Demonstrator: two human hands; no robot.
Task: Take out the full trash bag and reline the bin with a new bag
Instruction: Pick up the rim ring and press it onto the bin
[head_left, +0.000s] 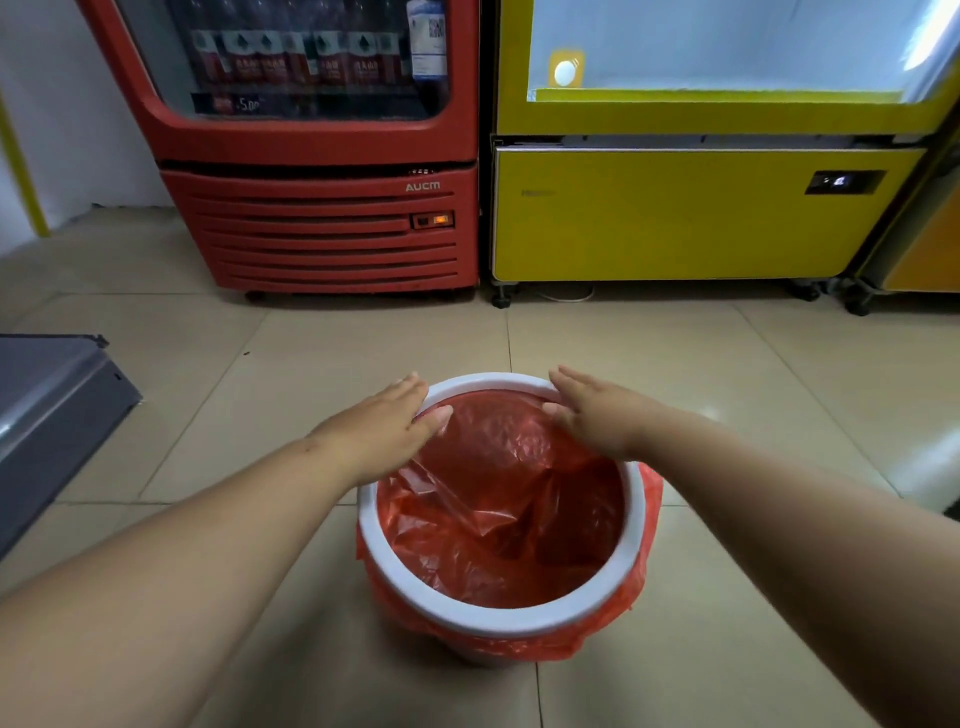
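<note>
A round bin stands on the tiled floor below me, topped by a white ring (498, 616). A red plastic bag (509, 499) lines the inside, and its edge hangs out under the ring on the near and right sides. My left hand (384, 428) lies flat on the ring's far left part, fingers over the outside and thumb on the bag inside. My right hand (592, 413) rests the same way on the far right part of the ring. The inside of the bag looks empty.
A red drinks fridge (322, 208) and a yellow cabinet (691, 213) on castors stand side by side behind the bin. A grey box-like object (47, 415) lies at the left edge. Beige floor tiles surround the bin.
</note>
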